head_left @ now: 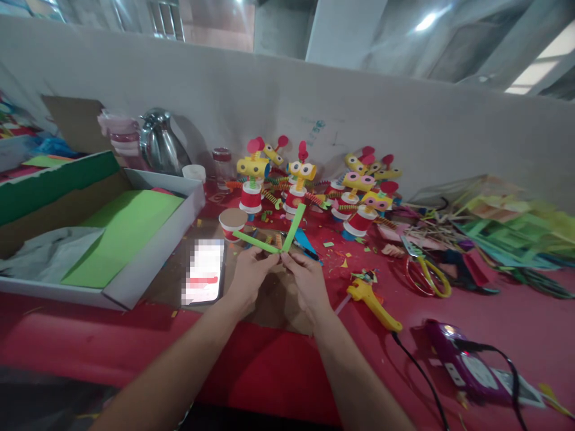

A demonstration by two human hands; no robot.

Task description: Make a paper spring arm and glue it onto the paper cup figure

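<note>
My left hand (pixel 249 276) and my right hand (pixel 308 278) meet over the red table (pixel 516 311), both pinching the joined ends of two green paper strips (pixel 291 229). The strips spread up in a V, one running left (pixel 254 241), the other up and right. A brown cardboard sheet (pixel 278 299) lies under my hands. Just beyond stands a red paper cup (pixel 232 224) turned upside down.
Several paper-cup craft figures (pixel 296 185) with yellow heads crowd the back. A white box (pixel 148 263) with green paper sits left, a phone (pixel 205 272) beside it. A yellow glue gun (pixel 374 299), scissors (pixel 426 272), a purple device (pixel 462 362) and paper scraps (pixel 503 233) lie right.
</note>
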